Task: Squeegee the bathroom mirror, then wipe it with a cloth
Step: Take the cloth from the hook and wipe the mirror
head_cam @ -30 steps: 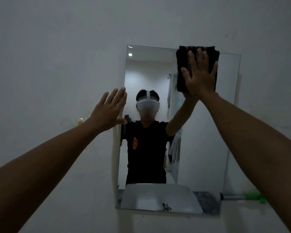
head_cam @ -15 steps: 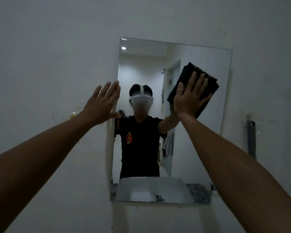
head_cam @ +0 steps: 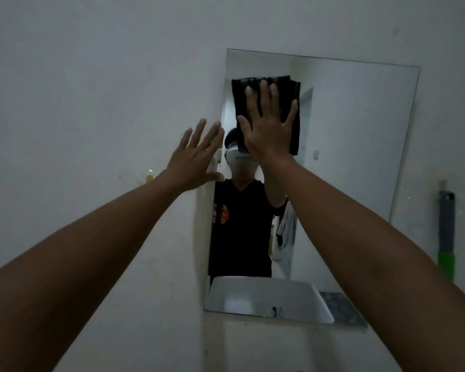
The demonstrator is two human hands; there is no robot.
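The right hand (head_cam: 270, 130) presses flat, fingers spread, on a folded black cloth (head_cam: 266, 108) near the mirror's (head_cam: 355, 146) upper left corner, hiding much of it. The left hand (head_cam: 195, 159), open and empty, covers the mirror's left edge. The shirt emblem reflected there is too dim to read.

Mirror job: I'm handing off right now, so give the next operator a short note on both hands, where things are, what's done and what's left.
Right hand: flat and open, pressing the folded black cloth against the upper left part of the mirror.
Left hand: open, empty, fingers spread at the mirror's left edge, apparently bracing on the wall.
Squeegee: hanging on the wall to the right of the mirror, not in use, so that step looks finished.
Done: cloth wiping is under way.
Left: wipe the rest of the glass, especially the right side and lower half. I cannot tell from this dim view which areas are already dry.
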